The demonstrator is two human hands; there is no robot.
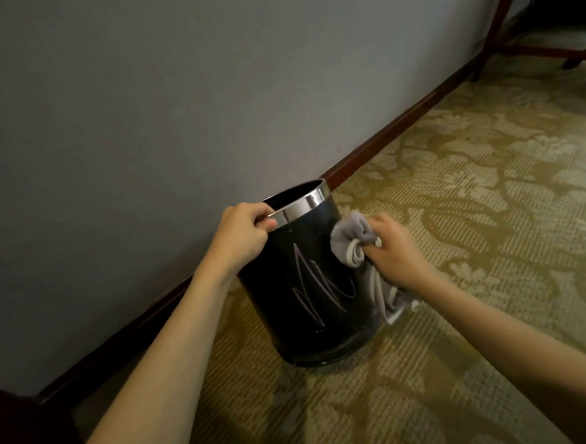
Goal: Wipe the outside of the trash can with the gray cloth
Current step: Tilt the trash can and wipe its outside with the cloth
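A black round trash can (pixel 301 324) with a shiny metal rim stands on the carpet, tilted slightly toward me. A purple zigzag scribble (pixel 317 285) marks its near side. My left hand (pixel 242 235) grips the metal rim at the can's left edge, fingers hooked inside. My right hand (pixel 396 246) is closed on a bunched gray cloth (pixel 352 238), which presses against the can's upper right side. A loose end of the cloth hangs down below my wrist beside the can.
A gray wall (pixel 140 111) with a dark wooden baseboard (pixel 382 140) runs right behind the can. Patterned olive carpet (pixel 471 193) spreads to the right and front. Red-brown furniture legs (pixel 499 20) stand at the far top right.
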